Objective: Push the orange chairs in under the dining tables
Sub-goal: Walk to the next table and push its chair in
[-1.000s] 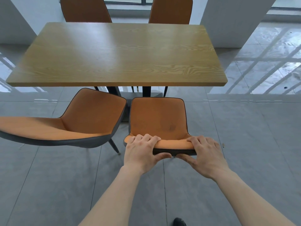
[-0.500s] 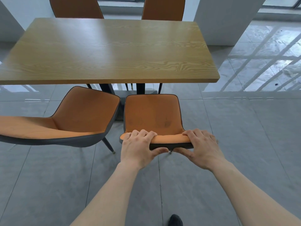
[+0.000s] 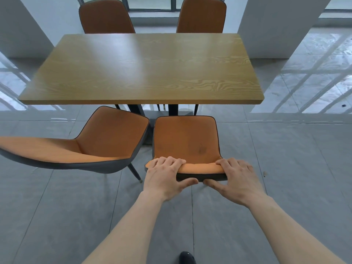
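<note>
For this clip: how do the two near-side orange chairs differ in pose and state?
The right chair faces the table squarely; the left chair is turned at an angle, its back swung out toward the left.

The right chair's backrest top is held by both the left hand and the right hand; the left chair is untouched.

Both are orange with dark shells, and neither seat is under the table yet.

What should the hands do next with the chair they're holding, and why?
Probably push it straight forward. Both the left hand and the right hand grip the backrest of the held chair, whose seat sits wholly clear of the table edge.
</note>
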A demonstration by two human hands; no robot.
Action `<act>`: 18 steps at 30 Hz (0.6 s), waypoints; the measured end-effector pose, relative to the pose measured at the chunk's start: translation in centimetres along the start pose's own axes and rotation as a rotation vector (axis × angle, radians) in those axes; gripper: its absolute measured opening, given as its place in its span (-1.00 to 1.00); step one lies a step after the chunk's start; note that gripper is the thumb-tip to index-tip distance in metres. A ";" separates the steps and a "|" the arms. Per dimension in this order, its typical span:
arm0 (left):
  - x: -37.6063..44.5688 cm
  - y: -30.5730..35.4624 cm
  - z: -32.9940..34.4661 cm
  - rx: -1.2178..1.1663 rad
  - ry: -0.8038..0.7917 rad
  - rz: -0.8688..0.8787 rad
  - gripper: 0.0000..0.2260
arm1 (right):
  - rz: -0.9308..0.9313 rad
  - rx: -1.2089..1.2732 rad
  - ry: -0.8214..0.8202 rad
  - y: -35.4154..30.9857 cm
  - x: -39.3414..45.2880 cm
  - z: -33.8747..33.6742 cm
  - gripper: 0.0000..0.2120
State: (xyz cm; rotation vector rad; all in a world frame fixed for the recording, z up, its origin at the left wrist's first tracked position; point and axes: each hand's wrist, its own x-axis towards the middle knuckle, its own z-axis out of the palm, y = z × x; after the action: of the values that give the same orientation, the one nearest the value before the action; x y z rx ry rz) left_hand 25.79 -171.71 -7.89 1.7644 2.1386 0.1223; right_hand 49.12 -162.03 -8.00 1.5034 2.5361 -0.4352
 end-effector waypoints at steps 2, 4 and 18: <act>-0.4 0.0 -0.6 -0.024 0.011 -0.009 -0.17 | 0.006 0.015 -0.039 -0.4 -0.3 -0.6 0.06; -1.0 -0.6 -1.5 -0.037 0.033 -0.012 -0.18 | 0.014 0.025 -0.071 -1.2 -0.6 -1.6 0.10; -6.7 -22.5 -13.4 0.017 0.151 -0.100 -0.22 | -0.113 0.109 -0.043 -24.3 3.1 -4.8 -0.03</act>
State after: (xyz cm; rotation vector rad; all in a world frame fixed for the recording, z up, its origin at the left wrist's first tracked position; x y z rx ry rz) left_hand 1.44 -180.84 -0.58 1.7024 2.3358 0.2191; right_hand 26.39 -168.80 -0.31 1.3742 2.6106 -0.6250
